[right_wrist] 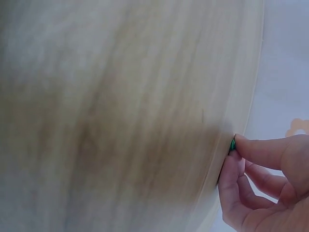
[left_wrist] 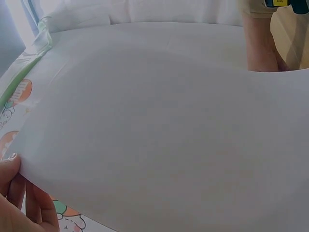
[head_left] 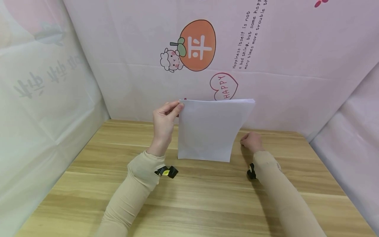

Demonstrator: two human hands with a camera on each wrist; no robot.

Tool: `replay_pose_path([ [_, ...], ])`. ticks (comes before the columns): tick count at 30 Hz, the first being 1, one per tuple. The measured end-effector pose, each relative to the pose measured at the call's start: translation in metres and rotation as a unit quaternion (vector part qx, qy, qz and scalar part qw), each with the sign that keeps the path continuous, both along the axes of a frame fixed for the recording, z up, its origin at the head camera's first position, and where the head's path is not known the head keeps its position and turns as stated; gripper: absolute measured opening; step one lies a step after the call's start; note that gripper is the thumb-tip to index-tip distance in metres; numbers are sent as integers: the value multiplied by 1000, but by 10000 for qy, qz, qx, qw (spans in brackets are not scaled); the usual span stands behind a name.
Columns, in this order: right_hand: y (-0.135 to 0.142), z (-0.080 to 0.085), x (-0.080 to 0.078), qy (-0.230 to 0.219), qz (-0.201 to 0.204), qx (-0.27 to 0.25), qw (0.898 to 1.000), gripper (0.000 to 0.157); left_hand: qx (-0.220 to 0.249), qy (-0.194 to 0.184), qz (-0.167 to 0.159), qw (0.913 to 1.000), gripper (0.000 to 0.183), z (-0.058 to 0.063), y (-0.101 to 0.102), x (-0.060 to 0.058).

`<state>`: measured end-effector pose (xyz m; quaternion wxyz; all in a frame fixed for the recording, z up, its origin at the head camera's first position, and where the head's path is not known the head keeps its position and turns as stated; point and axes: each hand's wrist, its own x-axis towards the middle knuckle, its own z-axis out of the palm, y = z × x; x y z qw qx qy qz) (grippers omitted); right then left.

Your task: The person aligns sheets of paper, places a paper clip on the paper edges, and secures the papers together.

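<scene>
My left hand (head_left: pixel 163 126) pinches a thin stack of white paper (head_left: pixel 207 130) at its upper left corner, thumb in front. Held upright above the wooden table, the stack shows layered sheet edges at its top right. In the left wrist view the paper (left_wrist: pixel 145 125) fills most of the picture, with the left fingers at its edge. My right hand (head_left: pixel 253 141) is low over the table, to the right of the paper. Between its thumb and index fingertips, the right wrist view shows a small shiny green piece (right_wrist: pixel 232 144), mostly hidden; I cannot tell its kind.
The wood-grain table (head_left: pixel 195 197) ends at a pale printed cloth (head_left: pixel 133 82) hanging behind it. More white cloth (head_left: pixel 38 108) hangs at the left and right. Each wrist wears a small black camera mount, such as the left mount (head_left: pixel 172 171).
</scene>
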<state>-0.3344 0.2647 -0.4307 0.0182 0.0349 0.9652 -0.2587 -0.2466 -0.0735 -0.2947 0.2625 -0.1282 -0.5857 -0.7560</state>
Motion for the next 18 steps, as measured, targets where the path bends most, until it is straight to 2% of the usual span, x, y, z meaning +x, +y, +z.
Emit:
replay_pose_path([
  [12, -2, 3, 0, -144, 151, 231, 9995, 24, 52, 36, 10, 10000, 26, 1, 0, 1],
  [18, -2, 3, 1, -239, 204, 166, 9994, 26, 51, 6, -13, 10000, 25, 1, 0, 0],
])
